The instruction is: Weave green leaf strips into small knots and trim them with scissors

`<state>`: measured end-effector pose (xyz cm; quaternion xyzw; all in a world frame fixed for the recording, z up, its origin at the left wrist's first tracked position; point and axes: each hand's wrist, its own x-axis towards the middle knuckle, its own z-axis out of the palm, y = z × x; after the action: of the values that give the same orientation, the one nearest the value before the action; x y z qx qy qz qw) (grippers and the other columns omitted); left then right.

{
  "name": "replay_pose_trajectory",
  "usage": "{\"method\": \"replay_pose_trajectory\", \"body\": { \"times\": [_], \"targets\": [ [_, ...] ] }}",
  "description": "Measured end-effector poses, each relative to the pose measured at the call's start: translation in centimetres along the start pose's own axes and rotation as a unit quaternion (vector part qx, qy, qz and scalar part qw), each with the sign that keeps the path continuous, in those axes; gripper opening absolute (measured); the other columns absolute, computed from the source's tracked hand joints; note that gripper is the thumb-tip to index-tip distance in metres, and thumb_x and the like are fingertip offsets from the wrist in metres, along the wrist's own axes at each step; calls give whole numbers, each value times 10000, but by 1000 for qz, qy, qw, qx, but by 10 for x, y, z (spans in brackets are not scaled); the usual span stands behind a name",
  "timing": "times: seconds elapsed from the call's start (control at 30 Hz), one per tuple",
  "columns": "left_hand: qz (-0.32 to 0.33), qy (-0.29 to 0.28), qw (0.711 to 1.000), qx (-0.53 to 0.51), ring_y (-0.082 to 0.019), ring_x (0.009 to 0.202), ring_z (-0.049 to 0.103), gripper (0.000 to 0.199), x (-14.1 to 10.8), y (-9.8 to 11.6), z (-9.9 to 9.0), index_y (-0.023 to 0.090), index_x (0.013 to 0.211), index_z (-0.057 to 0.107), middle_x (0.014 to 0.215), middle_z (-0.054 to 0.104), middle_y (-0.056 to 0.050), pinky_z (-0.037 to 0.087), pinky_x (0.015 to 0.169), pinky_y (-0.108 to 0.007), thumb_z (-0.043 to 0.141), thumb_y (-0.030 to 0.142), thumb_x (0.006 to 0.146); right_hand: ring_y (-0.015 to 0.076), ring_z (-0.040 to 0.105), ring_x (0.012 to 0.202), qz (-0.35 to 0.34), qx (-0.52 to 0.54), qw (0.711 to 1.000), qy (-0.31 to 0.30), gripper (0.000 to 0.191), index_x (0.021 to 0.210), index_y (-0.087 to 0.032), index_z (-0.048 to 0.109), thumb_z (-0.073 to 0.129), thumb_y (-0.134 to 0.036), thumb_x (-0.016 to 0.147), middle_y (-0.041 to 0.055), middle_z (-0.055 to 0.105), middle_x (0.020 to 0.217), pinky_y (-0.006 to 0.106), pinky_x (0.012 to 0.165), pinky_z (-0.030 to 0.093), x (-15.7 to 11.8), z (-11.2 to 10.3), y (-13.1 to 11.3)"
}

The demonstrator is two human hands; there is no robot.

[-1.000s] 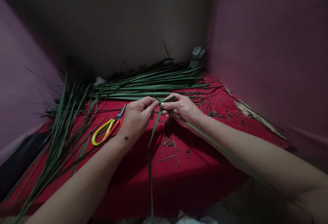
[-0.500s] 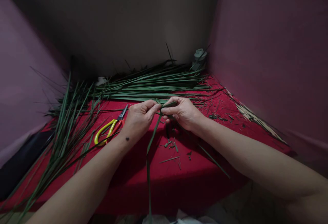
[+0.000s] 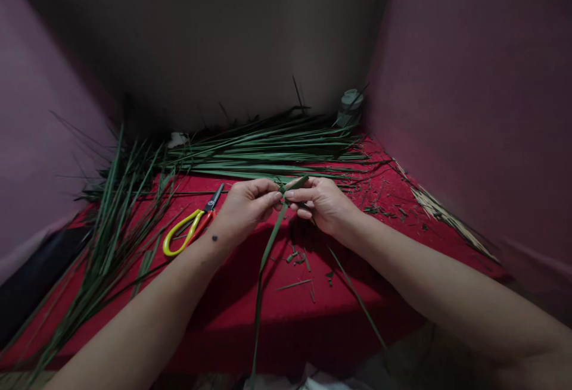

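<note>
Both hands meet over the red cloth and pinch green leaf strips (image 3: pixel 273 239) where they cross. My left hand (image 3: pixel 250 204) is closed, thumb and forefinger on the left side of the crossing. Opposite it, my right hand (image 3: pixel 322 200) is closed on the same strips, with a short folded end pointing up and right above its fingers. One long strip hangs down between the hands; another thin length trails below my right wrist. Yellow and red-handled scissors (image 3: pixel 184 230) lie beside my left wrist, blades pointing up and right.
Long green leaves (image 3: pixel 250 150) are heaped along the back and down the left side of the red cloth (image 3: pixel 286 336). A lidded jar (image 3: pixel 350 108) stands at the back right. Pale thin sticks (image 3: pixel 451 221) lie at the right edge, and leaf scraps (image 3: pixel 292 256) are scattered near the hands.
The small loop above the fingertips no longer shows. The folded end stands more upright by my right fingers, and the trailing strips have swung slightly leftward.
</note>
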<state>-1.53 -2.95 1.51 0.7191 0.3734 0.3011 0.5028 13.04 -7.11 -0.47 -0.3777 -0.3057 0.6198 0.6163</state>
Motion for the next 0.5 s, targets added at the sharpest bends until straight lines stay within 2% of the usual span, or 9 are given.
{"method": "replay_pose_trajectory", "body": {
  "times": [0.1, 0.17, 0.37, 0.5],
  "targets": [
    [-42, -9, 995, -86, -39, 418, 347, 137, -1, -1, 1, 123, 733, 601, 564, 545, 24, 220, 402, -179, 635, 254, 710, 47, 473, 422, -6, 0, 1000, 3, 142, 614, -90, 607, 689, -77, 499, -2, 582, 561, 151, 320, 222, 1, -1, 0],
    [-50, -14, 994, -101, -35, 426, 344, 151, -3, 0, 2, 124, 778, 611, 597, 568, 13, 218, 406, -173, 641, 254, 710, 49, 477, 427, -6, 1, 1000, 4, 145, 614, -92, 605, 696, -88, 501, -1, 584, 567, 153, 326, 220, 1, -1, 0],
    [7, 21, 1000, -21, -39, 461, 318, 193, -9, 4, 7, 128, 897, 657, 555, 490, 41, 222, 420, -165, 612, 228, 738, 53, 486, 422, -6, 17, 999, 38, 190, 620, -111, 594, 720, -90, 480, -17, 578, 559, 152, 329, 233, -1, 2, 0],
    [-6, -2, 999, -35, -38, 450, 308, 247, -10, 4, 10, 111, 963, 635, 570, 504, 35, 218, 408, -167, 591, 237, 755, 57, 493, 419, -10, 26, 999, 40, 179, 601, -105, 597, 726, -95, 478, -15, 569, 542, 152, 325, 230, 0, 1, 1]
  ]
}}
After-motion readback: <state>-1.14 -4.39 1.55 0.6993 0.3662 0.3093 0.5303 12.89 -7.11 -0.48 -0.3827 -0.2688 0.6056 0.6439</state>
